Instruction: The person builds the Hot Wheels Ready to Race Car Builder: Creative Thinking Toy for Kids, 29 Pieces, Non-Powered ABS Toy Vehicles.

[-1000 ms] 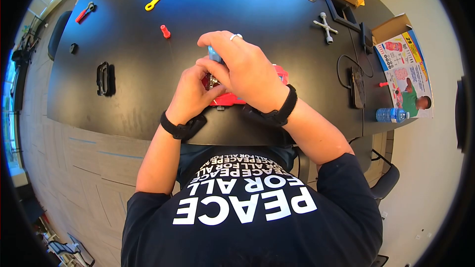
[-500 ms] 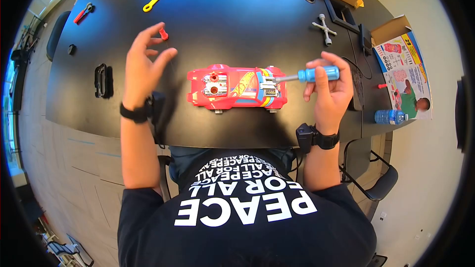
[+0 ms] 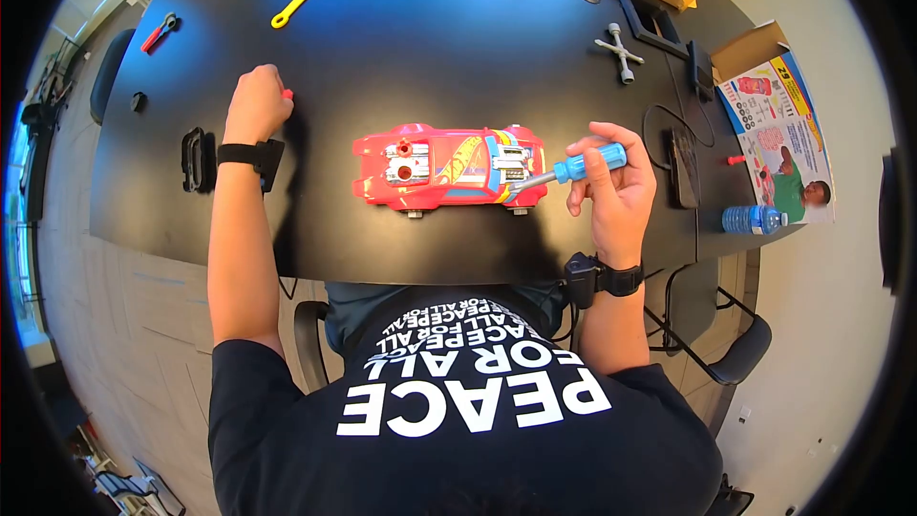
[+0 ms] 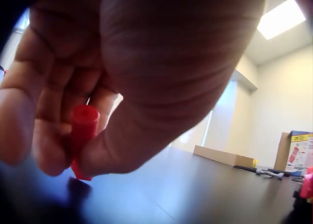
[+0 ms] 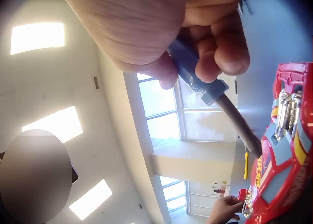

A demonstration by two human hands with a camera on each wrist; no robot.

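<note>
A red toy car [image 3: 468, 162] with chrome engine parts and two red pegs standing in its rear lies on the black table, between the hands. My right hand [image 3: 616, 205] holds a blue-handled screwdriver [image 3: 594, 162], its grey shaft pointing left over the car's front end. To the left of the car, my left hand [image 3: 256, 107] reaches down to the table. Its thumb and fingers pinch a small red plastic peg [image 4: 84, 128], upright with a round, hollowed top; its lower end is close over its shadow on the tabletop.
A yellow wrench [image 3: 298, 5], a red-handled ratchet [image 3: 159, 33] and a black tray-like part [image 3: 198, 161] lie toward the left. On the right are a grey cross wrench [image 3: 621, 53], a phone [image 3: 684, 167], a water bottle [image 3: 753, 220] and a printed box [image 3: 778, 134].
Both hands left the car. The left went left to the red peg and now pinches it. The right drew back rightward with the screwdriver, then came slightly nearer the car's front.
</note>
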